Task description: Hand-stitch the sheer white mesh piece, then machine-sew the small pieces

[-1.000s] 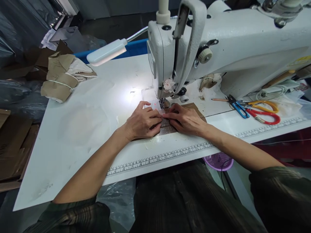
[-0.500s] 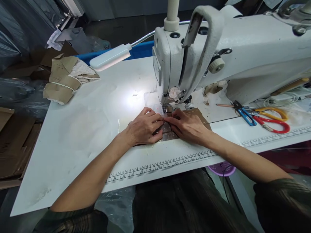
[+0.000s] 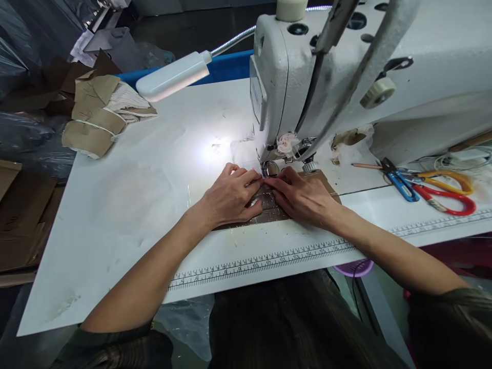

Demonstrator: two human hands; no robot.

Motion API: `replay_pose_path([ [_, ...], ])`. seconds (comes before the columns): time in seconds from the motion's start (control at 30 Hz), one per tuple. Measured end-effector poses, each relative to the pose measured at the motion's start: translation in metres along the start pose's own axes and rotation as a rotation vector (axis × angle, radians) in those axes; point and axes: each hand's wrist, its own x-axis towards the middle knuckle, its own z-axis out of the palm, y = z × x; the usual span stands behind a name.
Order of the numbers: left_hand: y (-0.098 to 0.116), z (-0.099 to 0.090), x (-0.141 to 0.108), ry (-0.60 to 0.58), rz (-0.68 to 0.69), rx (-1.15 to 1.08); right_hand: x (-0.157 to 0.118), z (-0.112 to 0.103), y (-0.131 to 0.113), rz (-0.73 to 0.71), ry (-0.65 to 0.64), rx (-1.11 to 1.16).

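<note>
A brown, shiny piece of material (image 3: 269,212) with a pattern of lines lies flat under the needle area of a white sewing machine (image 3: 277,87). My left hand (image 3: 234,197) rests on its left part, fingers bent and fingertips gripping it close to the presser foot (image 3: 269,169). From the other side, my right hand (image 3: 303,197) holds the same piece, its thumb and index finger pinched together. The fingertips of both hands almost meet just in front of the foot. What lies between them is too small to make out.
On the right lie blue-handled snips (image 3: 402,184), red and yellow scissors (image 3: 448,197) and a pencil (image 3: 367,165). A lamp (image 3: 175,77) lights the white table (image 3: 126,205). A tied brown bundle (image 3: 96,115) sits at the back left. A printed ruler (image 3: 265,264) runs along the front edge.
The view has moved in closer to the sewing machine, which appears larger. Both hands stay at the presser foot with the brown piece, with hardly any shift.
</note>
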Motion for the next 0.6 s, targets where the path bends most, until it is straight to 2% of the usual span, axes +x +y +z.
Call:
replay_pose_path([
  [0.4,0.001,0.000,0.005,-0.034,-0.024,0.116,0.005,-0.013,-0.004,0.029,-0.143,-0.055],
  [0.6,0.004,0.002,0.006,-0.046,-0.058,0.158,0.003,-0.010,-0.003,0.021,-0.103,-0.034],
])
